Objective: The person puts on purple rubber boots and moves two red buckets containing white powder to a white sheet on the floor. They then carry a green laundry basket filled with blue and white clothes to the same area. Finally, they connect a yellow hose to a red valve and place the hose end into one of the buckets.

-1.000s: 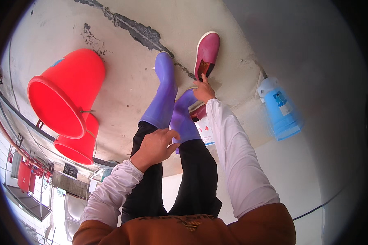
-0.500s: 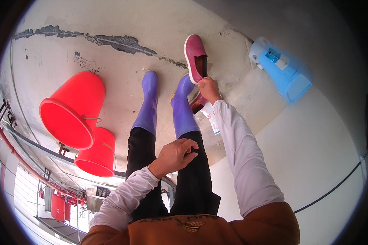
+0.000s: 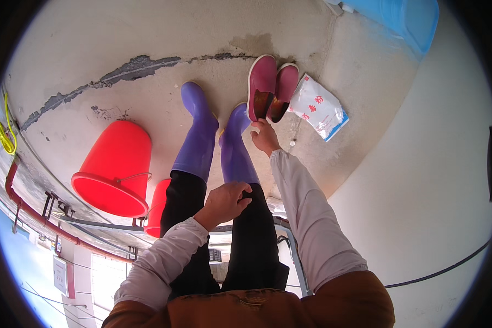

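Note:
My right hand point(image 3: 265, 136) pinches the heel of a dark pink slip-on shoe point(image 3: 262, 77) with a white sole edge. Its matching shoe point(image 3: 286, 85) is close beside it on the right, near the floor crack. Over my thighs, my left hand point(image 3: 224, 205) hangs with loosely bent fingers, the thumb apart and nothing in it. Purple rubber boots point(image 3: 198, 128) cover my feet and shins, the right boot point(image 3: 236, 142) near the held shoe. White sleeve covers point(image 3: 306, 191) are on both forearms.
A white printed packet point(image 3: 318, 107) lies on the floor right of the shoes. To the left are a large red bucket point(image 3: 117, 164) and a partly hidden second red bucket point(image 3: 157, 208). A translucent blue container point(image 3: 404, 19) is at the upper right; a yellow hose point(image 3: 6, 139) is far left.
My right hand has brought the held shoe beside its mate, which was partly hidden before. The view has shifted, bringing the packet fully into sight. My left hand stays over my legs.

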A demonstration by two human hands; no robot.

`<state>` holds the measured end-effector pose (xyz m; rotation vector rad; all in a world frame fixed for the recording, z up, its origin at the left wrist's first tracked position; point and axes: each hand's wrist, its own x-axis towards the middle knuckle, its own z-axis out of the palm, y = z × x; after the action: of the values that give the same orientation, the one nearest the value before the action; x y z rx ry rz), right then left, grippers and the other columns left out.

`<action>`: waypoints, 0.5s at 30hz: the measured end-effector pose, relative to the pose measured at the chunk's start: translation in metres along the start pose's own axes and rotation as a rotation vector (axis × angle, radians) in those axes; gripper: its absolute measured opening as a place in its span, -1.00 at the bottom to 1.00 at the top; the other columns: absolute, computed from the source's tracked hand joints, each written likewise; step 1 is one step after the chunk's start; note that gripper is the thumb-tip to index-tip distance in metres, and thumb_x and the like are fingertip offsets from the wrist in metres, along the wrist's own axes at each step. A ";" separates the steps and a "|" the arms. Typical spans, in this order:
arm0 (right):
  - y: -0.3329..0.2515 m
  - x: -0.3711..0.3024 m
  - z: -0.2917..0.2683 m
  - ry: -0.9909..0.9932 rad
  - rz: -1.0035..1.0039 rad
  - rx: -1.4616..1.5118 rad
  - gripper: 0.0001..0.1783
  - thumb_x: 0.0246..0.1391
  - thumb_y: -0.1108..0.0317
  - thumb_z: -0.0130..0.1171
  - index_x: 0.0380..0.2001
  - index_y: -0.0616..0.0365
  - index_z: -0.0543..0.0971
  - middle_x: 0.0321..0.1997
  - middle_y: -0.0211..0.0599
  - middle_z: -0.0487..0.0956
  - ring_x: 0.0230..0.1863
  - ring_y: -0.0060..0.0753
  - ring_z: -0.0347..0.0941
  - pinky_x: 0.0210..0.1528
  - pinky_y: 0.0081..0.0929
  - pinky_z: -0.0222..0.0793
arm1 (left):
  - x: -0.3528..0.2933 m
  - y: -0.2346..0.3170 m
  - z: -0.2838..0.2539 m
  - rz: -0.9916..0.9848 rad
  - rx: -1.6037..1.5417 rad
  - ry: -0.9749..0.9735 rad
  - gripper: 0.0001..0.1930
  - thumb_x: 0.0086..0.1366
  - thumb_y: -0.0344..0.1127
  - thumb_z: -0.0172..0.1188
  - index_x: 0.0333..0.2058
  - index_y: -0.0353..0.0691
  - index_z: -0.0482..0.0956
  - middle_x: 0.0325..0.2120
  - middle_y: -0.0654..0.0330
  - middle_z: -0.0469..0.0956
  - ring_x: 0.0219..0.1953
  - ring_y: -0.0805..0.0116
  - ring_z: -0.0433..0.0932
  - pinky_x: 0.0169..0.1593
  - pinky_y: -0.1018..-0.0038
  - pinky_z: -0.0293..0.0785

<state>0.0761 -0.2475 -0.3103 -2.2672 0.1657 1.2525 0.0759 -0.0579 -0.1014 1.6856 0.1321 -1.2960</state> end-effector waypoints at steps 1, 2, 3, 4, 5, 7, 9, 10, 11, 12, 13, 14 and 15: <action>0.000 -0.003 0.007 0.004 -0.010 0.029 -0.66 -0.17 0.35 0.16 -0.21 0.08 0.51 0.05 -0.14 0.35 0.06 -0.07 0.28 0.08 -0.31 0.23 | 0.001 0.002 0.000 0.017 0.003 0.011 -0.75 0.01 -0.27 0.23 -0.31 -0.13 0.46 -0.51 0.24 0.47 -0.45 0.32 0.50 -0.39 0.44 0.42; -0.001 -0.015 0.013 -0.015 0.009 0.053 -0.66 -0.16 0.36 0.14 -0.20 0.04 0.51 0.15 -0.13 0.25 0.10 -0.05 0.23 0.09 -0.29 0.22 | -0.002 0.003 0.001 0.014 -0.023 -0.004 -0.75 0.00 -0.27 0.24 -0.31 -0.13 0.45 -0.52 0.24 0.47 -0.46 0.33 0.49 -0.41 0.44 0.41; 0.002 -0.017 0.016 0.035 0.037 0.032 -0.65 -0.17 0.36 0.14 -0.20 0.02 0.51 0.18 -0.15 0.21 0.11 -0.04 0.21 0.09 -0.29 0.22 | -0.001 0.001 -0.001 0.014 -0.004 -0.010 -0.74 0.00 -0.27 0.24 -0.31 -0.13 0.45 -0.52 0.24 0.47 -0.46 0.33 0.49 -0.42 0.44 0.41; 0.005 -0.020 0.018 0.084 0.065 0.010 -0.65 -0.18 0.36 0.14 -0.20 -0.01 0.52 0.21 -0.16 0.17 0.13 -0.04 0.19 0.10 -0.28 0.22 | -0.003 0.000 -0.001 0.015 0.013 -0.015 -0.74 0.00 -0.28 0.24 -0.31 -0.13 0.45 -0.53 0.24 0.47 -0.47 0.33 0.49 -0.43 0.44 0.41; 0.009 -0.020 0.018 0.132 0.093 -0.013 -0.64 -0.19 0.36 0.15 -0.20 -0.03 0.52 0.24 -0.18 0.13 0.14 -0.03 0.17 0.10 -0.27 0.22 | -0.002 -0.001 -0.001 0.017 0.030 -0.018 -0.74 0.00 -0.28 0.24 -0.31 -0.13 0.45 -0.53 0.24 0.47 -0.47 0.33 0.49 -0.44 0.44 0.41; 0.014 -0.017 0.009 0.148 0.078 -0.071 -0.64 -0.23 0.35 0.17 -0.23 -0.19 0.53 0.27 -0.23 0.06 0.19 0.00 0.09 0.10 -0.16 0.17 | 0.000 -0.001 0.003 0.010 0.047 -0.013 -0.74 0.01 -0.29 0.24 -0.29 -0.13 0.45 -0.56 0.28 0.46 -0.51 0.37 0.48 -0.45 0.48 0.41; 0.014 -0.017 0.004 0.168 0.076 -0.151 -0.64 -0.25 0.35 0.18 -0.26 -0.23 0.54 0.27 -0.23 0.07 0.19 0.00 0.07 0.10 -0.11 0.13 | 0.002 0.003 0.005 0.025 0.036 -0.003 -0.74 0.02 -0.30 0.23 -0.28 -0.12 0.46 -0.58 0.29 0.46 -0.53 0.39 0.48 -0.45 0.51 0.41; 0.019 -0.014 0.009 0.241 0.070 -0.124 -0.62 -0.27 0.36 0.19 -0.26 -0.25 0.52 0.27 -0.20 0.08 0.20 0.00 0.03 0.10 -0.06 0.05 | 0.003 0.008 0.006 0.042 0.018 0.002 -0.74 0.02 -0.30 0.24 -0.28 -0.12 0.46 -0.58 0.30 0.46 -0.53 0.39 0.47 -0.45 0.51 0.41; 0.022 -0.012 0.013 0.225 0.116 -0.127 -0.60 -0.27 0.36 0.18 -0.23 -0.26 0.49 0.25 -0.18 0.10 0.20 0.01 0.03 0.09 -0.06 0.08 | 0.003 0.012 0.007 0.060 0.000 0.008 -0.74 0.02 -0.29 0.24 -0.27 -0.12 0.46 -0.58 0.30 0.45 -0.54 0.39 0.47 -0.44 0.51 0.41; 0.025 -0.011 0.018 0.201 0.163 -0.136 -0.58 -0.26 0.36 0.18 -0.21 -0.26 0.47 0.23 -0.16 0.13 0.20 0.02 0.04 0.08 -0.06 0.10 | 0.004 0.010 0.009 0.055 -0.007 -0.007 -0.73 0.02 -0.29 0.24 -0.27 -0.11 0.46 -0.58 0.30 0.45 -0.54 0.40 0.46 -0.45 0.51 0.41; 0.027 -0.009 0.021 0.176 0.210 -0.146 -0.56 -0.26 0.35 0.18 -0.19 -0.26 0.45 0.21 -0.14 0.15 0.20 0.03 0.04 0.07 -0.06 0.13 | 0.004 0.009 0.011 0.054 -0.005 -0.007 -0.73 0.02 -0.29 0.24 -0.27 -0.11 0.46 -0.58 0.30 0.45 -0.54 0.40 0.46 -0.45 0.51 0.41; 0.033 -0.006 0.020 0.112 0.186 -0.181 -0.55 -0.25 0.35 0.18 -0.17 -0.26 0.42 0.18 -0.13 0.18 0.17 0.02 0.09 0.04 -0.09 0.17 | 0.005 0.007 0.012 0.054 -0.003 -0.007 -0.73 0.02 -0.29 0.24 -0.27 -0.11 0.46 -0.58 0.30 0.45 -0.54 0.40 0.46 -0.45 0.52 0.41; 0.035 -0.003 0.010 0.049 0.157 -0.210 -0.53 -0.23 0.35 0.17 -0.15 -0.26 0.39 0.15 -0.12 0.20 0.15 0.00 0.14 0.01 -0.11 0.21 | 0.004 0.008 0.013 0.050 0.005 -0.004 -0.74 0.02 -0.29 0.24 -0.27 -0.11 0.46 -0.58 0.30 0.45 -0.54 0.40 0.46 -0.45 0.52 0.41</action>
<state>0.0547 -0.2726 -0.3256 -2.5073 0.2447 1.3495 0.0733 -0.0730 -0.0994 1.6805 0.0834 -1.2631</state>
